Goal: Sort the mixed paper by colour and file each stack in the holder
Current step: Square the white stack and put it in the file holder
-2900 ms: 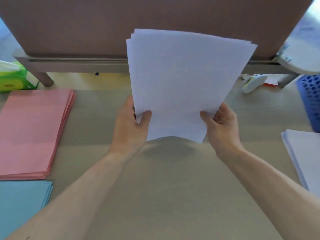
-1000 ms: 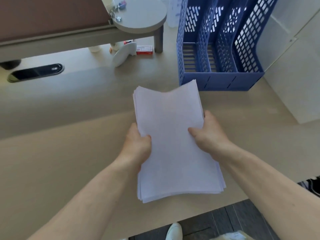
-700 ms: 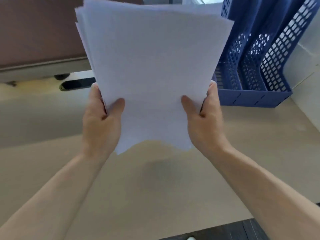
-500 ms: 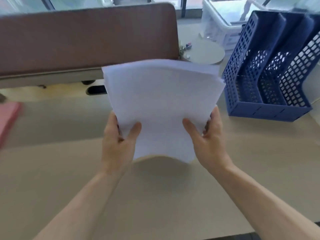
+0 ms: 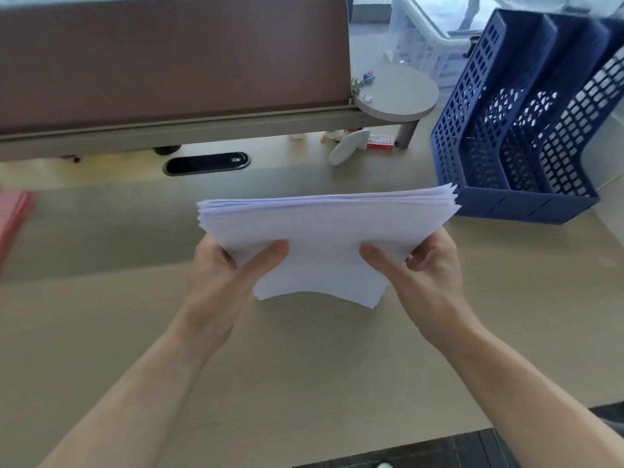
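Pinching the white stack in left grip and right grip, I'm filing it; next, probably tipping it into the holder.

One view, head-worn, wide-angle. Faces forward and down over the counter toward the brown partition at its far edge. Close range: left hand, right hand and the white paper stack sit mid-frame.

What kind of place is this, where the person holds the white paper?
Most likely an office workstation: a brown partition screen backs the desk, a blue file holder stands at the right, and a cable port is set in the top.
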Tool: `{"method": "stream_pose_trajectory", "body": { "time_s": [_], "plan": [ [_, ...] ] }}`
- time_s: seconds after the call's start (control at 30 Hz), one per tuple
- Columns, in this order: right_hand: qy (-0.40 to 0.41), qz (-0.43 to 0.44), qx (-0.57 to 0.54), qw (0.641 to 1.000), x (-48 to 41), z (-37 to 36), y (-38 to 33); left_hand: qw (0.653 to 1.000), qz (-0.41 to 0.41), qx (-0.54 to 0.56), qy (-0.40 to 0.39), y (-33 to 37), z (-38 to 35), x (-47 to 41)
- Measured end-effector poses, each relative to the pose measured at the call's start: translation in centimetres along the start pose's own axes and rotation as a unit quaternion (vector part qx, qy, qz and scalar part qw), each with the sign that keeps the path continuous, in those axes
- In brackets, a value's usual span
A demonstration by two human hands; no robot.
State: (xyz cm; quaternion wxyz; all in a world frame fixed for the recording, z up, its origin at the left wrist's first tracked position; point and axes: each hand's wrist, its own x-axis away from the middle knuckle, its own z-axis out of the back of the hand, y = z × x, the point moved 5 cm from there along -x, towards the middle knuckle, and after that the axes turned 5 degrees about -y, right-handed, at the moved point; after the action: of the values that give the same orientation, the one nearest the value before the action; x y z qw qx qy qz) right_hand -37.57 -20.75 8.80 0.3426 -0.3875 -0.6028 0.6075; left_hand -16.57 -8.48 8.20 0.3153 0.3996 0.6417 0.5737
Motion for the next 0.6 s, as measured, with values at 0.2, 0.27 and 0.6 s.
{"method": "stream_pose_trajectory", "body": {
  "time_s": [0.2,0.27,0.6],
  "plan": [
    [0.011,0.002,0.006,1.000,-0.3,0.1,-0.4,0.999,-0.009,-0.029,0.029,0.8,-0.4,-0.6],
    [0.014,-0.005,0.003,1.000,-0.4,0.0,-0.1,0.999,0.000,-0.032,0.036,0.5,-0.8,-0.8],
    [0.007,0.042,0.026,0.999,-1.8,-0.8,-0.9,0.998,-0.029,-0.043,0.047,1.1,-1.0,-2.6]
  ]
}}
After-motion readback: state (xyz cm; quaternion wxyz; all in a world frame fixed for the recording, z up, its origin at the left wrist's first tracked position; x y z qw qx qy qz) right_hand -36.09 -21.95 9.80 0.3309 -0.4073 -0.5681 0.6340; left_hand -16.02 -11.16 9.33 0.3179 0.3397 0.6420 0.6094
